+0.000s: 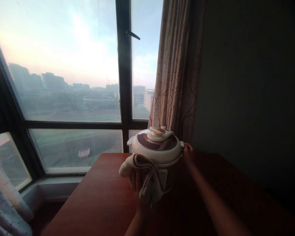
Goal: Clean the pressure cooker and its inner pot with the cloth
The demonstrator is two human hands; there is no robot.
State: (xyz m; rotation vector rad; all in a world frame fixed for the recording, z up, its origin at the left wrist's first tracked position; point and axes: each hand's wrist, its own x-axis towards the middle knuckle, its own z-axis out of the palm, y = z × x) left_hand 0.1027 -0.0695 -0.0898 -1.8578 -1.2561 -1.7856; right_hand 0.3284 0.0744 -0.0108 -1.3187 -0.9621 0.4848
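Note:
A cream and brown electric pressure cooker (159,146) stands on a reddish wooden table (100,200) in front of a window. My left hand (137,184) presses a light folded cloth (147,177) against the cooker's front left side, fingers wrapped in the cloth. My right hand (188,151) rests on the cooker's right side handle, fingers curled round it. The lid with its knob is on the pot.
A patterned curtain (177,72) hangs just behind the cooker. A large window (64,82) with a dark frame fills the left. A dark wall stands to the right. Striped fabric (2,203) lies at the lower left by the sill.

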